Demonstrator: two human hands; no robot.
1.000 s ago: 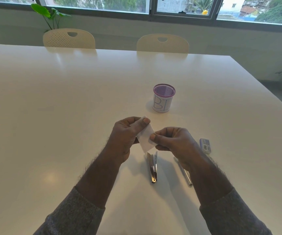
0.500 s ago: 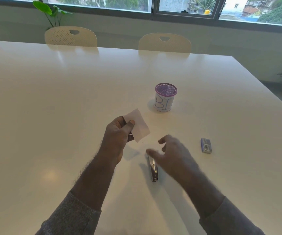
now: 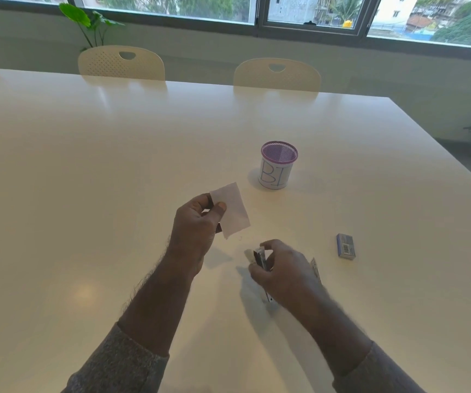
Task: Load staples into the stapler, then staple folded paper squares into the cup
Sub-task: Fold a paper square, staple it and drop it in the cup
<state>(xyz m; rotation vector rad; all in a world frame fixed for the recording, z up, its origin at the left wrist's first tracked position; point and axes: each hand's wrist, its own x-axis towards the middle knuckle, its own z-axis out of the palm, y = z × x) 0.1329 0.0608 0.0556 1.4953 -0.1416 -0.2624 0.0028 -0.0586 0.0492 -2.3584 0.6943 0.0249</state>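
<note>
The left hand (image 3: 197,225) is raised above the table (image 3: 115,180), its thumb and fingers pinching a folded white paper (image 3: 233,209) by its left edge; the paper stands up and out to the right of the thumb, clear of the tabletop. The right hand (image 3: 282,272) is lower and nearer the person than the cup (image 3: 277,165), its fingers curled round the stapler (image 3: 260,258), whose dark front end pokes out between thumb and forefinger. The stapler's rear tip shows under the palm, close to the tabletop; whether it touches cannot be told. A thin metal strip (image 3: 315,269) peeks out just beyond the right hand's far side.

The cup, a purple mesh one with a white wrap lettered in blue, stands upright beyond both hands, well apart from them. A small blue staple box (image 3: 345,245) lies flat, nearer than the cup and to its right, apart from the right hand. Two chairs (image 3: 121,63) are tucked in at the table's far edge, behind the cup, with a plant (image 3: 87,21) beside the left one under the window.
</note>
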